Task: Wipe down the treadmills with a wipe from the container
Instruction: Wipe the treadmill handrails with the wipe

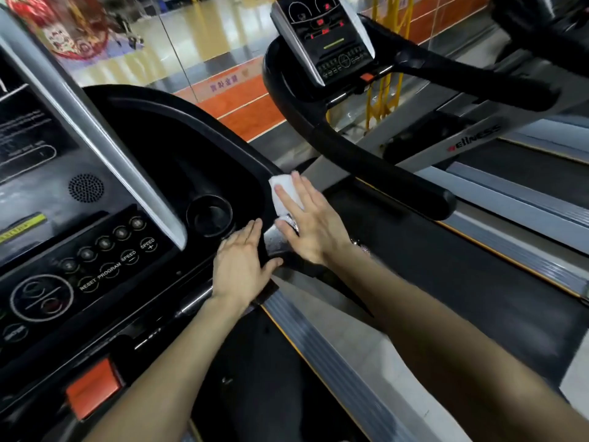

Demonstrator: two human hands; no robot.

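Observation:
A white wipe (pixel 285 189) lies against the right side rail of the near treadmill, where the black console surround (pixel 204 145) meets the handrail. My right hand (pixel 310 223) presses flat on the wipe with straight, spread fingers. My left hand (pixel 242 263) rests flat on the black edge of the console just left of it, fingers straight, thumb spread to the right. The near treadmill's control panel (pixel 79 256) with its round buttons fills the left. No wipe container is in view.
A cup holder (pixel 210 215) sits in the console beside my left hand. An orange safety key (pixel 94 387) is low on the left. A second treadmill, with its console (pixel 325 36) and black handrail (pixel 376 161), stands to the right. Glass and an orange floor lie ahead.

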